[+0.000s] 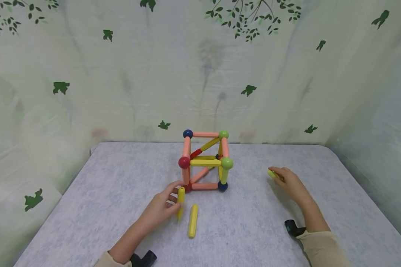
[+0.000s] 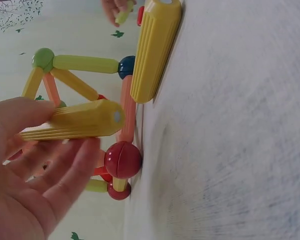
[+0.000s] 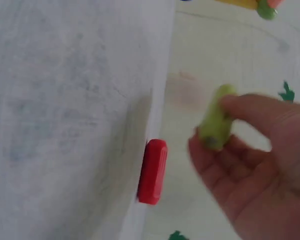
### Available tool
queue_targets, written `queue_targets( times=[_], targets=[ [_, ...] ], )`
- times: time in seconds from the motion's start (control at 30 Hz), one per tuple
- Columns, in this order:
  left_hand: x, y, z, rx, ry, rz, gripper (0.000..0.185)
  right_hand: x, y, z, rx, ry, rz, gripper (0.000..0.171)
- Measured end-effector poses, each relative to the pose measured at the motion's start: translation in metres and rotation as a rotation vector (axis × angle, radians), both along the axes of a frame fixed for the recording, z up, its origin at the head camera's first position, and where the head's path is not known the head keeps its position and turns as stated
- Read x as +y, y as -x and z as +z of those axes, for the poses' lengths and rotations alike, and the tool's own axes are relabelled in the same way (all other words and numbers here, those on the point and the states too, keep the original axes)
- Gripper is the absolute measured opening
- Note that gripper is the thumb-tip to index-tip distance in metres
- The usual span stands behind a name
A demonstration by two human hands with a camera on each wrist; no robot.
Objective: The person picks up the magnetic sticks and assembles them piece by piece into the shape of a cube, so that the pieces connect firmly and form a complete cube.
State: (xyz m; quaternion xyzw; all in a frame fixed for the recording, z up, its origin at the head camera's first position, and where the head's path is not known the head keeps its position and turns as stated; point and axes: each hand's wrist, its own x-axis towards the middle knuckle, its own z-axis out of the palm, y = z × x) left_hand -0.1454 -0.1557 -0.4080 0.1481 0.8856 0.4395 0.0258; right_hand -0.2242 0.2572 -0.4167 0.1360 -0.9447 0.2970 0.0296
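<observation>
A cube frame (image 1: 204,160) of orange and yellow rods joined by red, blue and green balls stands mid-table. My left hand (image 1: 176,197) pinches a yellow rod (image 1: 180,202) just in front of the frame's near-left red ball (image 2: 122,160); the left wrist view shows the same rod (image 2: 75,120) between thumb and fingers. A second yellow rod (image 1: 192,221) lies loose on the table beside that hand. To the right of the frame, my right hand (image 1: 276,174) holds a short yellow-green rod (image 3: 215,120) above the table.
The table wears a grey cloth (image 1: 103,207). A red rod (image 3: 152,171) lies on it near my right hand. Pale curtains printed with green leaves (image 1: 120,92) close in the back and both sides.
</observation>
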Motion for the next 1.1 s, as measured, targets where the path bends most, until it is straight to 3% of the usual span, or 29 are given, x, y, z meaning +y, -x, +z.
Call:
queue_targets(
  times=[0.17,0.4,0.63,0.97,1.03,1.1],
  targets=[
    [0.0,0.0,0.001,0.111,-0.112,0.022,0.052,-0.028,-0.009,0.016,0.091,0.098,0.074,0.034],
    [0.0,0.0,-0.001,0.137,-0.187,0.061,0.05,-0.075,-0.028,0.035,0.235,0.115,0.237,0.031],
    [-0.001,0.0,-0.002,0.193,-0.22,0.037,0.046,-0.116,-0.036,0.034,0.308,0.092,0.4,0.03],
    [-0.001,0.0,-0.006,0.276,-0.23,0.024,0.042,-0.156,-0.021,0.012,0.371,-0.102,0.418,0.025],
    [0.003,-0.005,0.003,0.263,-0.227,0.039,0.04,-0.159,-0.02,0.011,0.386,-0.133,0.414,0.025],
    [0.002,-0.004,0.002,0.253,-0.236,0.04,0.039,-0.162,-0.018,0.01,0.391,-0.157,0.409,0.024]
  ],
)
